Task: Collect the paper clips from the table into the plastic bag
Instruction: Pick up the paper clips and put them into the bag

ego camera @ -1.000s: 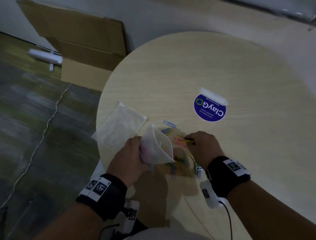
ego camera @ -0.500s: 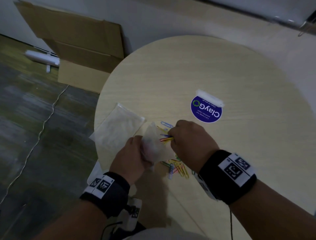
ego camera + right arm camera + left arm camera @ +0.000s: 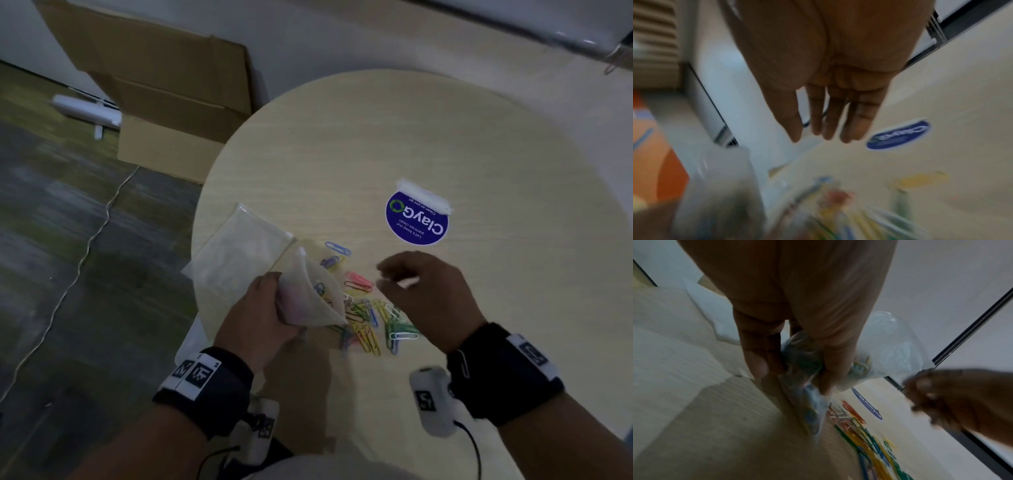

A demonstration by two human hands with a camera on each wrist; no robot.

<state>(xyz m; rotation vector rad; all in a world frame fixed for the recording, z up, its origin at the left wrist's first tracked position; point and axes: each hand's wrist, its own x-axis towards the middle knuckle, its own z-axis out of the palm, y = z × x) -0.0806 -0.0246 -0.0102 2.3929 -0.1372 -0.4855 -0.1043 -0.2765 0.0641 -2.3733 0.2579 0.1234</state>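
Left hand [image 3: 260, 308] gripping small clear plastic bag [image 3: 310, 294], mouth open; right hand [image 3: 428, 294] empty, fingers straight, above coloured paper clips [image 3: 371, 318] on round pale wooden table [image 3: 394, 137].

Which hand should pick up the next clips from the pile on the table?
Right. The right hand is open and empty, hovering beside the pile of coloured paper clips on the round wooden table. The left hand grips the small clear plastic bag.

You have a matt pale wood-grain table [image 3: 445, 144]; clear, creased glossy plastic bag [image 3: 308, 301]; smooth colour-coated paper clips [image 3: 370, 318].
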